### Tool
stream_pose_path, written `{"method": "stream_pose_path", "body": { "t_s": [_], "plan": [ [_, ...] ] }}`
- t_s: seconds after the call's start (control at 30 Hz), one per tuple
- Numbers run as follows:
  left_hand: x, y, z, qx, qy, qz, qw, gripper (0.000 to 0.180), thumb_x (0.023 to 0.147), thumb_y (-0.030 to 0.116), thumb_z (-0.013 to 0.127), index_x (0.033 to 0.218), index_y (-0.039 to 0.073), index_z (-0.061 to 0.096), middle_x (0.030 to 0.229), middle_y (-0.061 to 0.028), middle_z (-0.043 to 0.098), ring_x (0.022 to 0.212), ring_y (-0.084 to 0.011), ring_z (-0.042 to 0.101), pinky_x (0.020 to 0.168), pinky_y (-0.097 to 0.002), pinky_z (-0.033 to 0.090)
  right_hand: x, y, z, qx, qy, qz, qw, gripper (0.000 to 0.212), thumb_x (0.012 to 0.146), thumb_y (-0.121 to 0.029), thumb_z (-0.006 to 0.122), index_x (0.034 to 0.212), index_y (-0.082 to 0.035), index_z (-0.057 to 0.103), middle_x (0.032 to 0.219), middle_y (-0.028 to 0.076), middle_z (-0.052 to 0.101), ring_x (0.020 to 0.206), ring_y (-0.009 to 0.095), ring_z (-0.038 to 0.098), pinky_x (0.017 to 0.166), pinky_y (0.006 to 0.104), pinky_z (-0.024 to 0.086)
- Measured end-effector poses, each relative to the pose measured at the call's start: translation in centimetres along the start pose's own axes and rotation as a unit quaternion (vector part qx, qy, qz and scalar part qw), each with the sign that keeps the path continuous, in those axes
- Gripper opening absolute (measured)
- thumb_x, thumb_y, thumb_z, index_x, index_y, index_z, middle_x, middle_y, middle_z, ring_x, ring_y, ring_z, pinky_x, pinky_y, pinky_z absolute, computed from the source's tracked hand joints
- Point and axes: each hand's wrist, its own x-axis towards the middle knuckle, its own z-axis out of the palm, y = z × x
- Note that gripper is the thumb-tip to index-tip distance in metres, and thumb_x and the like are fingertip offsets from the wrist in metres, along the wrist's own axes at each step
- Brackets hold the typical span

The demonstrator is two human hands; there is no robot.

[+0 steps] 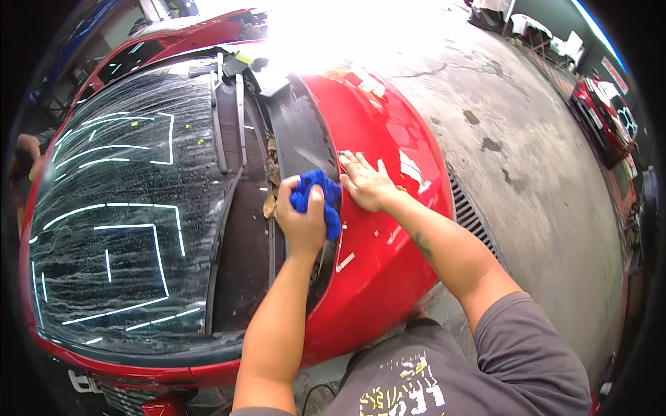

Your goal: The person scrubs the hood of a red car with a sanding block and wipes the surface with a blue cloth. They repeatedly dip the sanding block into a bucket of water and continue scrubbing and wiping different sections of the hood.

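Both hands work at the red fender's (pixel 388 229) inner edge. The left hand (pixel 303 222) clenches a blue cloth (pixel 320 197) beside the black cowl channel (pixel 302 135); the right hand (pixel 366 183) lies flat, fingers spread, on the paint. Bare concrete floor (pixel 527 180) opens rightward. Glare whites out the fender's far end.

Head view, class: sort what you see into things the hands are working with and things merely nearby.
In use:
left hand
blue cloth
right hand
red fender

Merely nearby:
wet windscreen
wiper arms
dry leaves
concrete floor
second red car
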Motion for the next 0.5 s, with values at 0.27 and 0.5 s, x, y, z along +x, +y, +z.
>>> {"method": "stream_pose_path", "body": {
  "t_s": [0.27,0.5],
  "plan": [
    [-0.3,1.4,-0.8,0.025,-0.037,-0.106,0.993,0.031,0.089,0.016,0.073,0.115,0.002,0.068,0.111,-0.0103,0.069,0.104,-0.0221,0.064,0.098,-0.0376,0.052,19.5,5.1,-2.9,0.012,0.010,-0.084,0.996,0.071,0.122,-0.051,0.032,0.180,-0.011,0.028,0.191,0.013,0.020,0.176,0.035,0.015,0.140,0.0657,0.015],
    [-0.5,1.3,-1.8,0.051,-0.069,-0.066,0.994,0.043,0.081,0.024,0.074,0.117,0.000,0.069,0.111,-0.0157,0.071,0.105,-0.0276,0.068,0.099,-0.0421,0.054,33.6,4.5,-5.8,0.022,0.036,-0.095,0.995,0.068,0.122,-0.051,0.032,0.179,-0.015,0.033,0.189,0.010,0.026,0.176,0.035,0.019,0.140,0.0653,0.017]
  ]
}}
